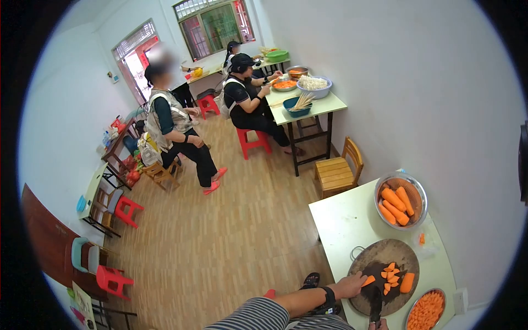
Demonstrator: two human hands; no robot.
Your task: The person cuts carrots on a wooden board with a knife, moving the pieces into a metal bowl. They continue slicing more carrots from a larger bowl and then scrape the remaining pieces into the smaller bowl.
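Note:
On the round wooden chopping board [360,264], my left hand [350,286] pinches a carrot piece [369,280] near the board's middle. At the bottom edge of the view, my right hand [378,325] is closed round the handle of a dark-bladed kitchen knife [376,301]. Its blade lies over the board, close to the carrot piece. Several cut carrot chunks [391,273] are scattered to the right of the blade, and a larger carrot section [407,282] rests beside them. Most of my right hand is cut off by the frame.
A metal bowl of whole peeled carrots [424,204] stands beyond the board, and a bowl of diced carrots [423,313] sits at its right. A plastic bag [426,247] lies by the wall. Farther off are a wooden chair [335,171], a walking person [173,121] and seated people working at tables.

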